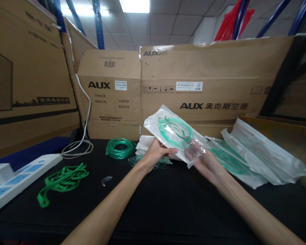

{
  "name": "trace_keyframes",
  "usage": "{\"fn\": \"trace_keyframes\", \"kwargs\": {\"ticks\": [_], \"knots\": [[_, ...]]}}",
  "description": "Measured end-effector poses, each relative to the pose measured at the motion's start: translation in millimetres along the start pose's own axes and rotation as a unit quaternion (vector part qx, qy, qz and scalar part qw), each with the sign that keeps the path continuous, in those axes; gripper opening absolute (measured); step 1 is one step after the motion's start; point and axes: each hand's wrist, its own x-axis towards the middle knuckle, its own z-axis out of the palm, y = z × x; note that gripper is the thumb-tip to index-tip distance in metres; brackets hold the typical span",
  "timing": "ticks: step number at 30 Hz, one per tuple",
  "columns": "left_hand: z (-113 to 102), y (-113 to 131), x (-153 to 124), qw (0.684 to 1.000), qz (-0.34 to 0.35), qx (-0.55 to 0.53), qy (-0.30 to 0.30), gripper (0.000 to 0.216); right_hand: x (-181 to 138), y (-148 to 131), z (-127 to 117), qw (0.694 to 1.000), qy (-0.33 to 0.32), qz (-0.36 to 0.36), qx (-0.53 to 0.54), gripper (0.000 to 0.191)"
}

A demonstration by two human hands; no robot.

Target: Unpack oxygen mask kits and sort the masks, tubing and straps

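Observation:
Above the black tabletop, both hands hold a clear-fronted plastic pouch tilted up to the left. Looped green tubing shows through its film. My left hand pinches the lower left edge, thumb on the front. Fingers of my right hand appear through the film at the pouch's right end; whether they are inside or behind it I cannot tell. Behind my left hand lies a clear greenish mask, partly hidden. A coil of green tubing sits to its left.
Green straps and a small clear-and-metal piece lie on the left. A white power strip borders that side. More pouches lie at the right near a yellowish bin. Cardboard panels wall the back.

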Motion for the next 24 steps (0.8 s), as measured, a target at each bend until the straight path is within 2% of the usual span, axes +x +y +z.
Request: {"fn": "trace_keyframes", "kwargs": {"ticks": [4, 7, 9, 17, 20, 24], "knots": [[-1.6, 4.9, -3.6, 0.999, -0.032, -0.015, 0.008, 0.061, 2.0, -1.5, -2.4, 1.000, 0.003, 0.012, -0.025, 0.022], [-6.1, 6.6, -4.1, 0.998, -0.047, -0.031, 0.030, 0.042, 2.4, -4.1, -6.8, 0.998, 0.002, 0.022, -0.052, 0.023], [-10.2, 6.0, -2.9, 0.996, -0.052, -0.040, 0.061, 0.034, 1.7, -6.9, -9.5, 0.998, 0.001, 0.016, -0.067, 0.022], [-25.2, 5.7, 7.3, 0.977, -0.028, -0.050, 0.205, 0.033, -4.4, -30.3, -7.3, 0.996, -0.003, -0.026, -0.091, 0.021], [-33.2, 8.8, 9.4, 0.969, -0.018, -0.044, 0.244, 0.034, -9.9, -45.5, -7.4, 0.993, 0.035, -0.065, -0.087, 0.018], [-39.8, 11.6, 8.9, 0.964, -0.032, -0.020, 0.262, 0.032, -16.0, -64.1, -9.2, 0.975, 0.108, -0.182, -0.070, 0.013]]}}
